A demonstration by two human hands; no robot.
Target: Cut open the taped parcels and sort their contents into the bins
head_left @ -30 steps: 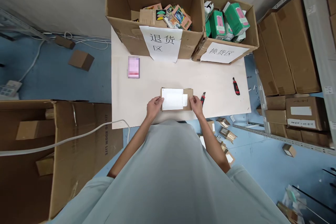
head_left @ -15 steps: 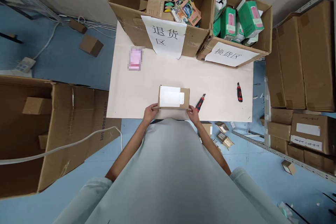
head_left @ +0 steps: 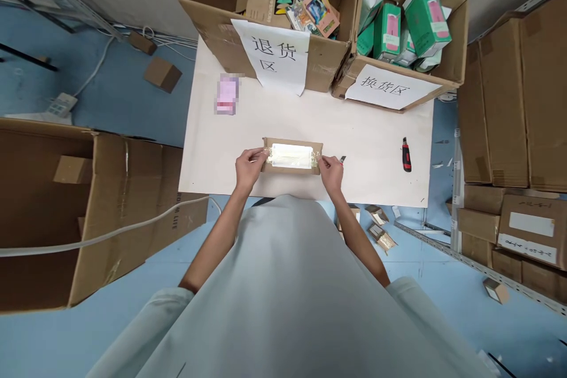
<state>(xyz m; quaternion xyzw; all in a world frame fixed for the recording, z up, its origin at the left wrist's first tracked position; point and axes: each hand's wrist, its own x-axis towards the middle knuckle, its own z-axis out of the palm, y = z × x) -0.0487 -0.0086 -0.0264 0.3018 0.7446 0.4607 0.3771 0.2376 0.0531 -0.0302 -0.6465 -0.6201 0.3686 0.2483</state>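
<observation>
A small cardboard box (head_left: 291, 156) is held between my two hands above the near part of the table. A white label under shiny clear tape covers the middle of the face toward me. My left hand (head_left: 248, 168) pinches its left end, and my right hand (head_left: 332, 173) pinches its right end. Just beyond my right hand pokes the blade end of a utility knife (head_left: 342, 160); its handle is mostly hidden by the hand. A second red and black utility knife (head_left: 406, 155) lies farther right on the white tabletop (head_left: 372, 136).
Two large open cartons with paper signs stand at the back, one with printed boxes (head_left: 323, 12), one with green boxes (head_left: 427, 20). A blurred pink item (head_left: 227, 94) lies at left. A big open carton (head_left: 119, 212) flanks the table's left; stacked cartons (head_left: 527, 224) fill the right shelf.
The box has been turned so that a different, taped and labelled face shows. Both hands have moved slightly away from my body, and the right hand now hides most of the nearer knife.
</observation>
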